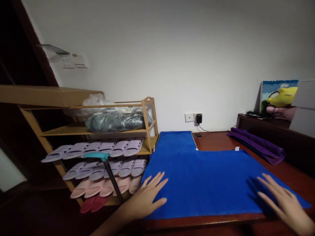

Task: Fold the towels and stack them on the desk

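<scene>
Two blue cloths or one folded blue cloth (201,183) lie spread on a reddish-brown wooden table (214,142); I cannot tell which. The cloth has a narrower part reaching back toward the wall. My left hand (152,193) rests at its left front edge, fingers spread and holding nothing. Over the right front part is my right hand (280,196), fingers stretched out, with a dark shadow on the cloth beside it. Whether the right hand touches the cloth is unclear. A rolled purple cloth (258,146) lies farther back on the right.
Left of the table stands a wooden rack (147,131) with several pairs of slippers (120,147) and plastic-wrapped items (118,119). A teal-topped handle (97,155) rises before it. A black plug (199,118) sits in the wall socket. At right, a dark raised shelf (265,123) holds a picture (278,87).
</scene>
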{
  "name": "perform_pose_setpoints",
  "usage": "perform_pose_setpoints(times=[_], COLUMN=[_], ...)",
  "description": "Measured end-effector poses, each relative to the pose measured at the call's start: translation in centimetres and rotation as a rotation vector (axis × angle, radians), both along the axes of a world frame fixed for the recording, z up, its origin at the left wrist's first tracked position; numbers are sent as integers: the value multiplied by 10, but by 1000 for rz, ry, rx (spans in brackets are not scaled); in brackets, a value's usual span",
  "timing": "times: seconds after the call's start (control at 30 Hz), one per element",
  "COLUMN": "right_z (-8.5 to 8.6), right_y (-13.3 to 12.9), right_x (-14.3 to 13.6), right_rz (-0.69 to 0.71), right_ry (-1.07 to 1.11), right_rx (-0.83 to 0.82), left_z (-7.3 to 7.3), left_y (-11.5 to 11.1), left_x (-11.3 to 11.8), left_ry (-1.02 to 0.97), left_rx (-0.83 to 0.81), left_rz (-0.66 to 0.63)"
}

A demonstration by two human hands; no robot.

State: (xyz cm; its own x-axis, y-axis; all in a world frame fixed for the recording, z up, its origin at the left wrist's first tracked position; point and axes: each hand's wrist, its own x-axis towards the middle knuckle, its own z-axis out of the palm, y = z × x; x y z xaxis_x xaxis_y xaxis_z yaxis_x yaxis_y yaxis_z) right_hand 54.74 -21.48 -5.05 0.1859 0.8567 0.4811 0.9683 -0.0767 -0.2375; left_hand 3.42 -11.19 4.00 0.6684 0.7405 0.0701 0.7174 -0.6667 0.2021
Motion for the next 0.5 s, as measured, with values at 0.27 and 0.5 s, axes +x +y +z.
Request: perform_pose_setpoints(times=[0.27,0.5], right_z=[-14,-40], right_y=[-15,-4], right_x=[-199,-209], right_rz=[291,66], right_ry=[-44,-146], right_rx=[347,500], left_z=[27,-4], left_y=[99,164], left_x=[167,235], left_ry=[-22,-39], left_rx=[211,200], left_rz=[21,157])
